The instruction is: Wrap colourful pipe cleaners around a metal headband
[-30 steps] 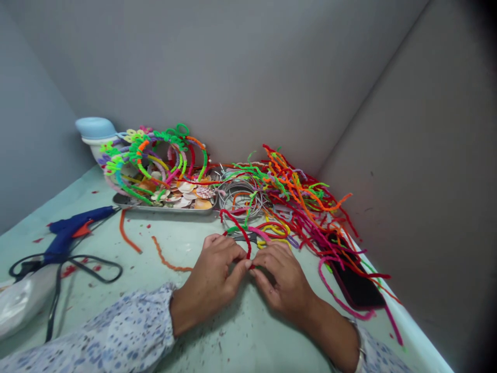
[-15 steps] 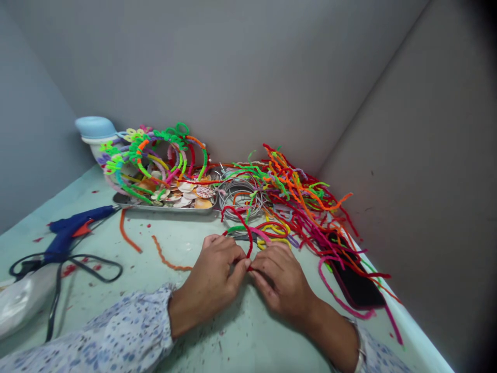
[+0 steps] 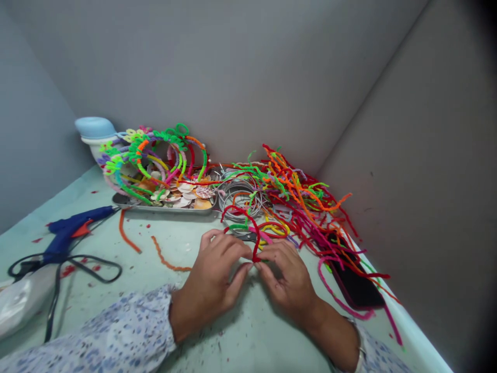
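Observation:
A red pipe cleaner (image 3: 257, 239) arches up between my hands, and its lower end meets my fingertips. My left hand (image 3: 217, 280) pinches it from the left with thumb and forefinger. From the other side, my right hand (image 3: 287, 282) grips it at the same spot, thumb against fingers. Just behind my fingers lies a curved band wrapped in green (image 3: 237, 227) and pink; my hands hide part of it, so I cannot tell whether the red piece is joined to it. Dark-handled pliers or scissors (image 3: 248, 237) show partly beneath.
Coloured pipe-cleaner hoops (image 3: 171, 135) rest over a metal tray (image 3: 174, 210) of shells. A wire coil (image 3: 229, 199) sits beside a heap of pipe cleaners (image 3: 298, 191), partly covering a phone (image 3: 361, 285). A blue glue gun (image 3: 66, 238) with its cord lies left, near a white-blue bottle (image 3: 97, 129).
My fingertips have shifted slightly right and up together with the red pipe cleaner's lower end. The left hand's fingers are a little more raised and arched.

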### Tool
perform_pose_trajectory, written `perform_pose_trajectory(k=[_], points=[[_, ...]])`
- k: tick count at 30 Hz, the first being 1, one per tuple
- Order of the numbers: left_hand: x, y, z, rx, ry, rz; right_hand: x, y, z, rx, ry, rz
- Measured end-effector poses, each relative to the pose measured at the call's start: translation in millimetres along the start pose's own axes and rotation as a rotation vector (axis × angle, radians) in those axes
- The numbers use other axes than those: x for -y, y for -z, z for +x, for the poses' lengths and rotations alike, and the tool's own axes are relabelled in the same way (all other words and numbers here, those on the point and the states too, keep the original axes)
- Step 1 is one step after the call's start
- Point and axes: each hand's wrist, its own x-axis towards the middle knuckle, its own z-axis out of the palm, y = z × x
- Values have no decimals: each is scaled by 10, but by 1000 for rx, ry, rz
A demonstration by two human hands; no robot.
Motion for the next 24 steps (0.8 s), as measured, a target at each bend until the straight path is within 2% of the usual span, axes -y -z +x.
perform_pose_trajectory(k=[4, 13, 24], points=[[36, -3, -4, 10, -63, 68, 8, 4, -3, -10, 4, 9], [84, 8, -7, -55, -139, 110, 25, 28, 0, 4, 26, 47], [94, -2, -10, -98, -151, 133, 14, 18, -1, -6, 34, 29]])
